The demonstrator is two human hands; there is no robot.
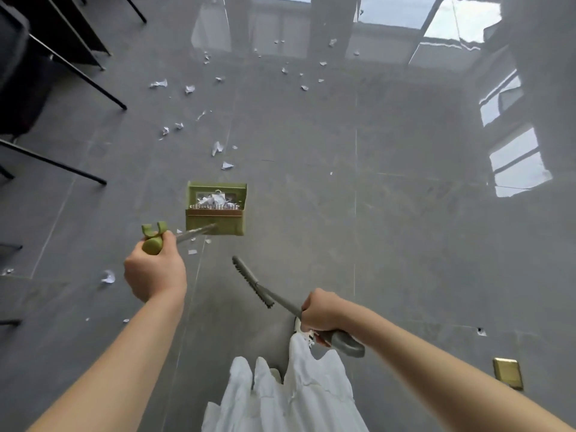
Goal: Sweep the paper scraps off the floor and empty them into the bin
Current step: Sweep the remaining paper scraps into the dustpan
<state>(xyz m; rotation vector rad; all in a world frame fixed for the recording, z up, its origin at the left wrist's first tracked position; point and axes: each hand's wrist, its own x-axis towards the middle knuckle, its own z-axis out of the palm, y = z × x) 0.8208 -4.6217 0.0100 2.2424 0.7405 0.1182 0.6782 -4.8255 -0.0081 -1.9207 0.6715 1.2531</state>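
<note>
My left hand [155, 274] grips the green handle top of a long-handled green dustpan [216, 219]. The pan hangs upright just above the grey floor, with white crumpled paper inside it. My right hand [321, 310] grips the grey handle of a broom [252, 282], whose narrow grey head points up-left, below and right of the dustpan. Several white paper scraps [218, 148] lie scattered on the floor beyond the pan, some far off near the window reflections. More paper scraps [108, 277] lie left of my left hand. No bin is in view.
Black chair and table legs [78, 73] crowd the left side. A brass floor socket [508, 372] sits at lower right. My white skirt [280, 394] hangs at the bottom centre. The glossy floor on the right holds only reflections.
</note>
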